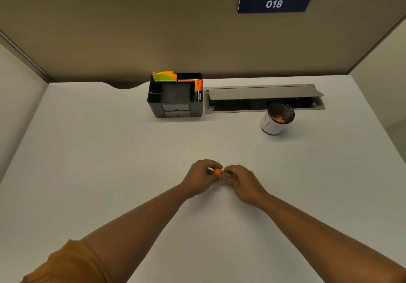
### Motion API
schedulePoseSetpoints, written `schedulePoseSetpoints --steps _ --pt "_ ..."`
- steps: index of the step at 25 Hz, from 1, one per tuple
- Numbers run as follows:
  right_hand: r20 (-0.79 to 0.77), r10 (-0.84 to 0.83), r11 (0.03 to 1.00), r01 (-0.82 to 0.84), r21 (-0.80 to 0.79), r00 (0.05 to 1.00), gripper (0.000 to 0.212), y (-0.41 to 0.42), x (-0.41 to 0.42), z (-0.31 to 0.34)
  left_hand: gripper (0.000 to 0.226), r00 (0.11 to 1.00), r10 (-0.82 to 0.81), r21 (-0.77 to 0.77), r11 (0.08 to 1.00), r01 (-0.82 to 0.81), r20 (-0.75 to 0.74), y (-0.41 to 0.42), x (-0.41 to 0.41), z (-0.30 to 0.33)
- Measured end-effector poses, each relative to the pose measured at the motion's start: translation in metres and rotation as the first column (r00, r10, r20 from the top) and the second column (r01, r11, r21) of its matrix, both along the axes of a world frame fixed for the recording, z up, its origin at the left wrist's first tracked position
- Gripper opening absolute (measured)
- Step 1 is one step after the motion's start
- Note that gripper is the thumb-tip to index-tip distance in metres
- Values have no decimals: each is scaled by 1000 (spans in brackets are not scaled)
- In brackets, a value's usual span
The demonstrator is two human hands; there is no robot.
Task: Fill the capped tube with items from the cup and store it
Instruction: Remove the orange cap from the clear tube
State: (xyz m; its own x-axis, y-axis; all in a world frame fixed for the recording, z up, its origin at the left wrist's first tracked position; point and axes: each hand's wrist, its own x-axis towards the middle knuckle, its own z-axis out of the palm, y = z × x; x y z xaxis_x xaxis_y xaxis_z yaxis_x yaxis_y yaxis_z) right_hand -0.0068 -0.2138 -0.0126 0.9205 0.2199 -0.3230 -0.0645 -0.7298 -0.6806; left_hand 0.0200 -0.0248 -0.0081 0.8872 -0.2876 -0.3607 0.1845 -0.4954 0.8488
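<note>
Both hands meet over the middle of the white desk (109, 161). My left hand (201, 178) pinches a small tube with an orange cap (217, 171); most of the tube is hidden by the fingers. My right hand (240, 180) closes its fingertips on the tube's other end, right against the cap. A white cup with a dark mesh rim (275, 120) stands at the back right, apart from the hands, with small orange items inside.
A black desk organiser (175, 98) with sticky notes and markers sits at the back centre. Right of it is an open cable tray (263, 100) set into the desk. Beige partition walls close in the back and sides.
</note>
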Motion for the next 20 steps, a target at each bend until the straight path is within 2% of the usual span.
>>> schedulePoseSetpoints --steps 3,6,13,17,20 --pt "-76 -88 983 99 155 993 22 2 3 9 27 986 87 -122 987 -104 -139 5 7 10" --pt "-82 -103 969 119 218 991 24 3 6 16 29 983 90 -183 976 -119 -158 10 12 17" --pt "-105 -66 969 89 231 992 28 -3 8 23 25 994 -6 -128 992 -8 -105 15 14 25" --pt "-68 -105 969 118 219 992 28 -2 8 25 29 990 90 -159 981 -107 -112 10 11 26" --pt "-66 -116 965 128 229 991 28 0 7 25 29 990 96 -157 981 -111 -102 11 10 26"
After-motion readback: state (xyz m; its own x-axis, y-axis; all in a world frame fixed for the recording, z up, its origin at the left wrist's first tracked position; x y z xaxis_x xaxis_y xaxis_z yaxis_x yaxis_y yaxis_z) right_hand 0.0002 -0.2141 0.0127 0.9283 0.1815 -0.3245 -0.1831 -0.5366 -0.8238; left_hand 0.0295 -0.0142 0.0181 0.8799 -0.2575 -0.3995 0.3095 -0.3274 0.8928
